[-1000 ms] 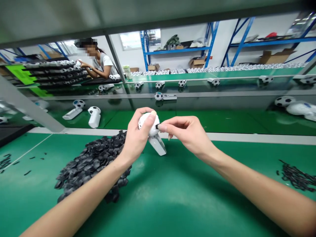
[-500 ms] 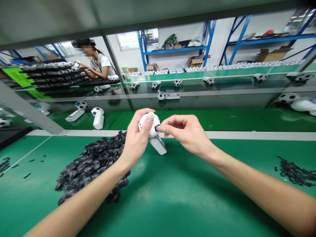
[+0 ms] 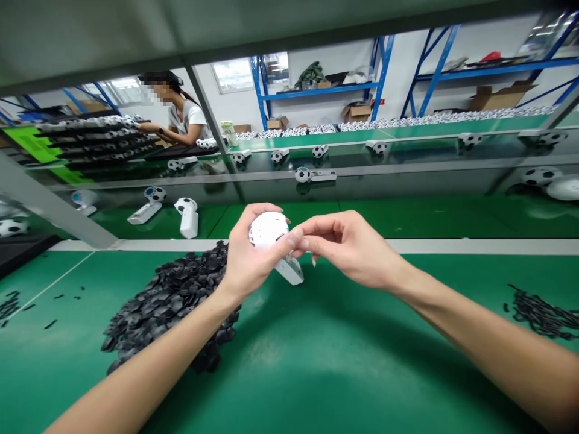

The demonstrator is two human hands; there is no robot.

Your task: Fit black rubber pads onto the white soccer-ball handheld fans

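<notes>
My left hand (image 3: 246, 253) is wrapped round the white ball head of a handheld device (image 3: 268, 229), its thumb lying across the lower right of the ball. The ball has small holes and slots, and its short white handle (image 3: 290, 271) points down and right. My right hand (image 3: 339, 247) is closed in a pinch against the ball's right side, its fingertips touching my left thumb. Whatever lies between those fingertips is hidden. A heap of black curved patches (image 3: 167, 307) sits under and beside my left forearm on the green table (image 3: 325, 361).
Beyond a pale ledge (image 3: 434, 247), belts carry white devices with soccer-ball heads (image 3: 186, 217). Thin black strips (image 3: 538, 313) lie at the right. A slanted post (image 3: 58, 205) stands at left, a shelf (image 3: 289, 30) overhead. A co-worker (image 3: 185, 117) is beside stacked trays (image 3: 99, 141).
The ball has turned in my left hand, and my left thumb has slid down to my right fingertips. A black patch seen in the right pinch is now hidden. Nearer belt devices shifted right, farther ones left.
</notes>
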